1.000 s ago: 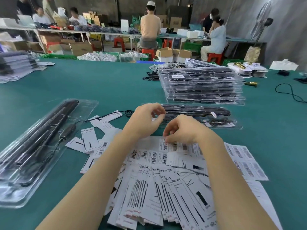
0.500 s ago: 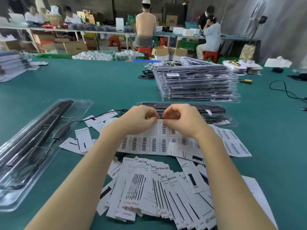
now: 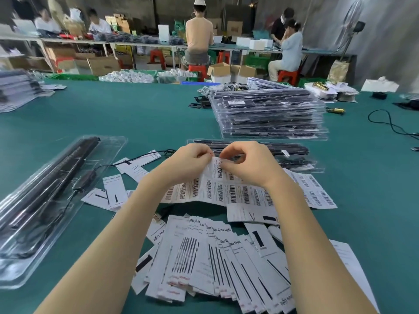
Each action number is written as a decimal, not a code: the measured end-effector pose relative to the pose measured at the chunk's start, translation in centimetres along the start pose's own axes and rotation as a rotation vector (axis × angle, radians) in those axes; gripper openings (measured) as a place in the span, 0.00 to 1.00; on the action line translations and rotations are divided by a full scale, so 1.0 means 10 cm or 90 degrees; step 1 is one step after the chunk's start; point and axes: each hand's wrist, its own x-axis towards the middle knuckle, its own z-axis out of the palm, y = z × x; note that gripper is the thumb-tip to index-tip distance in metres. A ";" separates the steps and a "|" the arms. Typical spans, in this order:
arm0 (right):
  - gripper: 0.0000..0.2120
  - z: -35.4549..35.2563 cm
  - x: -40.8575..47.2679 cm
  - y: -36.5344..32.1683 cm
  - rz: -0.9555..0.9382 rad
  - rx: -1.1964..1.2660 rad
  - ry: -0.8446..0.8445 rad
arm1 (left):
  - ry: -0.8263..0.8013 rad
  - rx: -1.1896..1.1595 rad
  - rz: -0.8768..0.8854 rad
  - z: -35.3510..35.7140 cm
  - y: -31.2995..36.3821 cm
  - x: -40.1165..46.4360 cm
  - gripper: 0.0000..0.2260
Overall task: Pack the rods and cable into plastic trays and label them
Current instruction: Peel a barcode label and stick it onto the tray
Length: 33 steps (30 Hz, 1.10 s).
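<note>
Peeling a barcode sticker off the label sheet (image 3: 217, 193) is your step in hand: your left hand (image 3: 189, 160) pinches the sheet's raised top edge, and your right hand (image 3: 247, 165) pinches the small sticker (image 3: 218, 167) curling up beside it, both grips closed on paper, fingertips nearly touching. Just beyond your knuckles lies a packed tray (image 3: 294, 158), black rods and coiled cable inside; judging by position, this is the one awaiting the sticker. Behind it stands a stack of finished trays (image 3: 267, 116), the top one already bearing a white label, so a good share of the batch looks done. Left of you, an open tray (image 3: 40, 200) holds rods (image 3: 52, 177) with a cable (image 3: 145, 156) trailing out across the table (image 3: 136, 114); that one reads as unfinished, lid not closed. Printed insert cards (image 3: 204, 257) fan out beneath your forearms, many unused, which suggests plenty of units remain. Hard to tell: whether the sticker is fully free of its backing, since your fingers cover the join. The near tray's surface is half hidden by both hands, so any label there cannot be confirmed. A second pile (image 3: 18, 89) at the far left edge is cut off and blurred; its contents stay unclear.
</note>
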 end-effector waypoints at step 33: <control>0.07 -0.02 -0.05 -0.01 -0.119 0.088 0.059 | -0.016 -0.247 -0.014 -0.17 -0.02 -0.08 0.05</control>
